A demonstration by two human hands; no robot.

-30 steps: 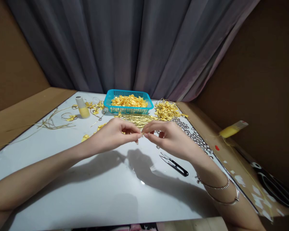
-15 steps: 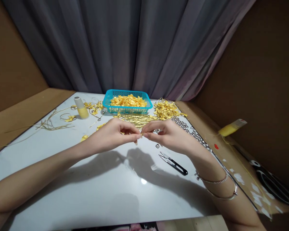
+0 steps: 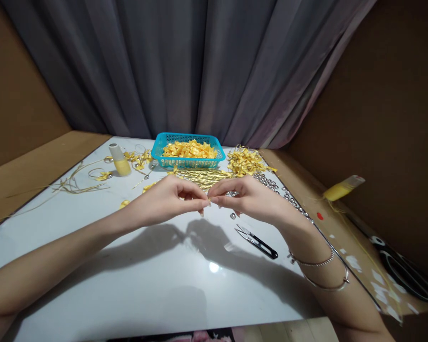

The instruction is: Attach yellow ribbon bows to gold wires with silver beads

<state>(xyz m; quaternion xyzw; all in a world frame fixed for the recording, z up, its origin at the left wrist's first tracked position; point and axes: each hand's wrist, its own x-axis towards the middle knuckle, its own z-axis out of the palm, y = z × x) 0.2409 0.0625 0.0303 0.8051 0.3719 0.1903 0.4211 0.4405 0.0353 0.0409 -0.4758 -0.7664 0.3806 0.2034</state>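
Observation:
My left hand (image 3: 167, 199) and my right hand (image 3: 251, 199) meet fingertip to fingertip above the white table (image 3: 135, 280). Both are closed in a pinch on a small yellow piece (image 3: 209, 200), nearly all of it hidden by the fingers. Just beyond them lies a bundle of gold cords (image 3: 203, 179). Below my right hand rest a single silver bead (image 3: 233, 215) and black-handled thread snips (image 3: 270, 252), blades pointing to the upper left. Many silver beads (image 3: 266, 181) are scattered beyond my right wrist.
A blue basket (image 3: 188, 161) of yellow ribbon bows stands at the back, with a pile of corded bows (image 3: 248, 161) to its right. A glue bottle (image 3: 121, 162) with yellow contents stands left. Large scissors (image 3: 378, 241) and paper scraps (image 3: 353, 262) lie on the right-hand ledge.
Both hands stay almost in place at the same pinch. The right fingers shift slightly left against the left fingertips, and less of the yellow piece shows.

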